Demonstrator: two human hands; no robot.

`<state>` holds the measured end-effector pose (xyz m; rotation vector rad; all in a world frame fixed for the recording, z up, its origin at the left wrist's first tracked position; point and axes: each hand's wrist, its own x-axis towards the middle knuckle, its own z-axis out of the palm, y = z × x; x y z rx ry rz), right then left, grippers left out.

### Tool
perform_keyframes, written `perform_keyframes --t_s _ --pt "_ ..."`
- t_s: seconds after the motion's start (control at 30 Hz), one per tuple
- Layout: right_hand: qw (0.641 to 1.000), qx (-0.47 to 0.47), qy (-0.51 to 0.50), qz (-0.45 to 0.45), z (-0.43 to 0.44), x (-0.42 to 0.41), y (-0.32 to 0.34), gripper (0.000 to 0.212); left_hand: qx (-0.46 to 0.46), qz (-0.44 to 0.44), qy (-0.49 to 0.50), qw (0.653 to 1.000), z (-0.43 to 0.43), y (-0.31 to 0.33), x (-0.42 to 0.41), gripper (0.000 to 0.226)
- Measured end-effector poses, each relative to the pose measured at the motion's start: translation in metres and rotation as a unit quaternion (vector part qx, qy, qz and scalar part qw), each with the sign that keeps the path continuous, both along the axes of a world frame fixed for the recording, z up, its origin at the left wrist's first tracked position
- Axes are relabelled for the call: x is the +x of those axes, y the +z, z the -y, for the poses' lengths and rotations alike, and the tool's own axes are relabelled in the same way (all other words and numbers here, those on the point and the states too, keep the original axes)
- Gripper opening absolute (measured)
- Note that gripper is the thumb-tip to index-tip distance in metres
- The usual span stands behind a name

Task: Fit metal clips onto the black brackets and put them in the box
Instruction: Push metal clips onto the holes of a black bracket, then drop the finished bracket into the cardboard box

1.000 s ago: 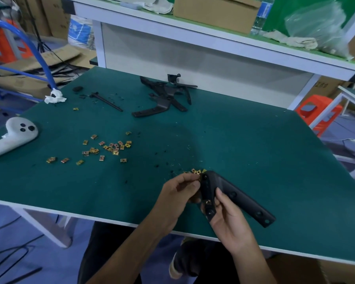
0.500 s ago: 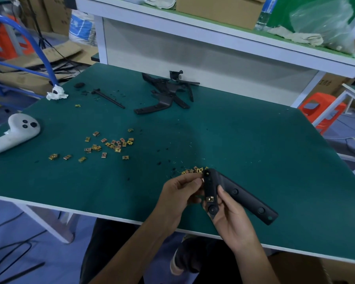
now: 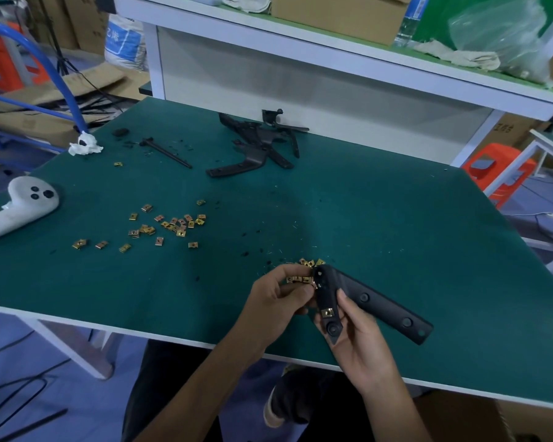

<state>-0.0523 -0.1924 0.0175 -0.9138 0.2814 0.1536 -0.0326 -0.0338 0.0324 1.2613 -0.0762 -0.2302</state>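
Over the near edge of the worktop [image 3: 396, 218], the right hand [image 3: 361, 342] grips the angled black bracket [image 3: 364, 296] by its short leg, thumb beside a fitted metal clip [image 3: 329, 312]. The left hand [image 3: 278, 295], just beside the bracket's bend, pinches several loose clips [image 3: 297, 279]. Scattered clips [image 3: 170, 223] lie toward the left edge, and spare brackets [image 3: 256, 141] lie at the far edge.

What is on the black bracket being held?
One brass metal clip sits on the short arm of the black bracket. The right hand grips that arm, hiding its underside. The left hand pinches loose clips beside its top end.
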Motion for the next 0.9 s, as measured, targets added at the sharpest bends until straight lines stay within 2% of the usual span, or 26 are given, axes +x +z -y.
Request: perform_keyframes --t_s 0.13,0.3,0.47,0.53,0.6,0.77,0.9 --pt "1.0 -0.023 -0.008 0.004 -0.002 0.001 -0.001 0.04 0.039 0.021 -0.039 0.998 -0.012 0.002 0.005 0.028" --pt "0.999 -0.034 0.005 0.017 -0.003 -0.001 0.001 0.023 0.11 0.063 -0.086 0.988 -0.024 0.006 0.01 0.034" --pt "0.998 -0.061 0.025 0.02 -0.002 0.0 0.002 0.024 0.111 0.062 -0.107 0.986 -0.026 0.01 0.013 0.037" --pt "0.997 -0.066 0.027 0.015 -0.002 0.001 0.001 0.032 0.114 0.063 -0.118 0.985 -0.027 0.013 0.015 0.04" --pt "0.997 -0.065 0.029 0.021 -0.002 0.001 -0.001 0.041 0.124 0.059 -0.102 0.985 -0.027 0.011 0.014 0.041" --pt "0.996 -0.085 -0.024 0.017 -0.01 -0.001 -0.009 0.021 0.112 0.04 -0.046 0.992 -0.02 0.001 0.006 0.034" --pt "0.995 -0.084 -0.056 0.012 -0.014 -0.009 -0.005 0.025 0.146 0.077 -0.025 0.986 -0.01 0.002 0.005 0.032"
